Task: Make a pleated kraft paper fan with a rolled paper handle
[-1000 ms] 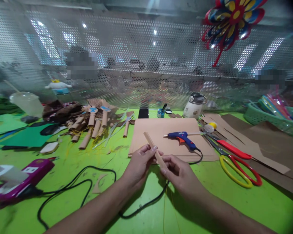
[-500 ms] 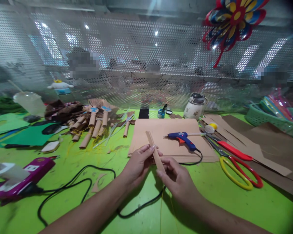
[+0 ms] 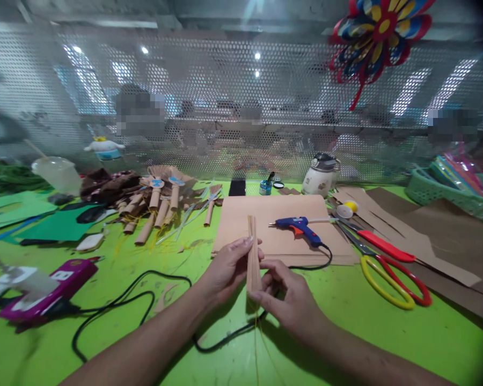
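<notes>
A narrow bundle of pleated brown paper stands between my hands, its folded edges showing. My left hand pinches it along its upper half, thumb on the near side. Lower down, the fingers of my right hand close on its bottom end. Thin yellow thread dangles from that end toward me. Just beyond my hands lies a stack of brown paper sheets, and on it rests a blue glue gun with a glue stick in its back.
Scissors with red and yellow handles lie at right beside cut paper strips. Finished paper pieces with rolled handles are heaped back left. A purple power strip and black cord occupy the left. A green basket stands far right.
The pleated paper has turned from leaning left to nearly upright, its folded edges now facing me. Its lower end and my right fingers have shifted slightly left. The camera view has shifted slightly.
</notes>
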Available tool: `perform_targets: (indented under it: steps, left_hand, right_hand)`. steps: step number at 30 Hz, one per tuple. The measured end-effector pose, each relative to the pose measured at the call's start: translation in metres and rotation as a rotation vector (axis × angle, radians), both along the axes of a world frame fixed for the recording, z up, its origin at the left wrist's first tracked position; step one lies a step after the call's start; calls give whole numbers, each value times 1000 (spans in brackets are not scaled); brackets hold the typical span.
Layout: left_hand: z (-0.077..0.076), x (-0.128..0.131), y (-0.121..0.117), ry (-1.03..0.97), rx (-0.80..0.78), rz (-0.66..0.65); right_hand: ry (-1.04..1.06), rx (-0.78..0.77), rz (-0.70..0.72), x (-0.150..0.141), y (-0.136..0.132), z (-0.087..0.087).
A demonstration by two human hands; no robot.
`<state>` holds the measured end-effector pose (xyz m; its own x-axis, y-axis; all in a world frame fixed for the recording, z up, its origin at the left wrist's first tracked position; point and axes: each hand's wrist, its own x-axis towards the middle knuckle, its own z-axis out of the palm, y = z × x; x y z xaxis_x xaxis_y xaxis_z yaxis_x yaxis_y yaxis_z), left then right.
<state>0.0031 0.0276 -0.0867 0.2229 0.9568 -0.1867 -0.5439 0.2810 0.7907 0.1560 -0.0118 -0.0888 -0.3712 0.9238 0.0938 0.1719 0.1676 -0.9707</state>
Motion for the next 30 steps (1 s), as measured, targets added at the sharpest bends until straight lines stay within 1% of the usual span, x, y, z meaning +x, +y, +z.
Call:
perform_targets:
  steps: [7,13,20,23,27,30]
  left_hand:
    - [2,-1,-2,-92,-42,-63]
    - [5,-1,-5,-130,-44,-79]
    - [4,0,-6,-152,-58,-97]
    - [4,0,-6,-155,-58,-91]
    - [3,-1,-5,-144,-55,-104]
    - [4,-1,-3,-89,-23,-70]
  right_hand:
    - [-96,192,19,10,1,11]
    - [-141,214,10,10,2,11]
    - [-69,273,29,12,0,9]
    - [-50,270,25,12,0,9]
    - [-64,279,-13,13,1,11]
    - [-74,308,-90,19,10,16]
